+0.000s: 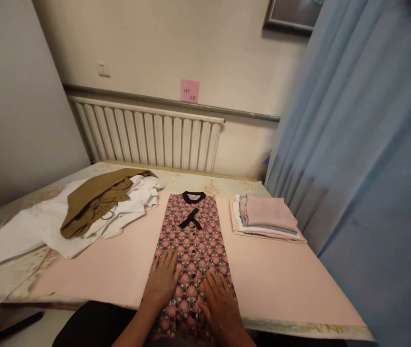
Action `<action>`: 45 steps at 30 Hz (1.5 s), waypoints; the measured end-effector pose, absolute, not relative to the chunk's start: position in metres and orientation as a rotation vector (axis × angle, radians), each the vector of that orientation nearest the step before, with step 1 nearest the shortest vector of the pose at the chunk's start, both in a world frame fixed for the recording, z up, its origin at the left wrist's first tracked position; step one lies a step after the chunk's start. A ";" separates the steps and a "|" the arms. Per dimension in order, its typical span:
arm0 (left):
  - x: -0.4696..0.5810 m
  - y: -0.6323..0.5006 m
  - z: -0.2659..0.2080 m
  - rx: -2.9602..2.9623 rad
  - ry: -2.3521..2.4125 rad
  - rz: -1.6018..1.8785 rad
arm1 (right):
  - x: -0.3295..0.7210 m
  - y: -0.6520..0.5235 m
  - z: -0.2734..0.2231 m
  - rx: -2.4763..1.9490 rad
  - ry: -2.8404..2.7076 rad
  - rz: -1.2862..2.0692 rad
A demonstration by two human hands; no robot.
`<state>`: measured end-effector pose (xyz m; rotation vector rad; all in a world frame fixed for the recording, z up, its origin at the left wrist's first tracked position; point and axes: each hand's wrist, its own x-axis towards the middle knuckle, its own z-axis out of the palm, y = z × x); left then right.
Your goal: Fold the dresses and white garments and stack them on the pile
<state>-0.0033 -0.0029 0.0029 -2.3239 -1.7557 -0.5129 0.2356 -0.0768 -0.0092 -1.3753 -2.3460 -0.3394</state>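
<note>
A floral-patterned blouse [194, 262] in pink and black lies front side up on a pink cloth, its sides folded into a long narrow strip. It has a black collar [194, 197], a black tie strip [191, 220] below it and a row of dark buttons. My left hand [162, 279] rests flat on the left part of the blouse, fingers stretched forward. On the right part lies my right hand [220, 299], also flat with its fingers extended. The lower end of the blouse reaches the front table edge and is partly hidden between my forearms.
On the left sits a loose heap of white clothing [39, 221] with a brown garment [97, 197] on top. A stack of folded clothes [268, 214] stands at the right. Behind the table are a radiator [147, 132] and wall; a blue curtain [353, 130] hangs right.
</note>
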 end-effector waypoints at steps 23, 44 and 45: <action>0.000 -0.057 -0.008 -2.362 -1.672 -0.468 | 0.239 -0.101 -0.012 -1.309 -2.460 -0.184; -0.100 -0.063 0.003 -2.466 -1.443 -0.134 | 0.334 -0.122 -0.021 -1.534 -2.384 -0.476; -0.098 -0.062 0.002 -2.462 -1.455 -0.128 | 0.330 -0.120 -0.020 -1.544 -2.384 -0.473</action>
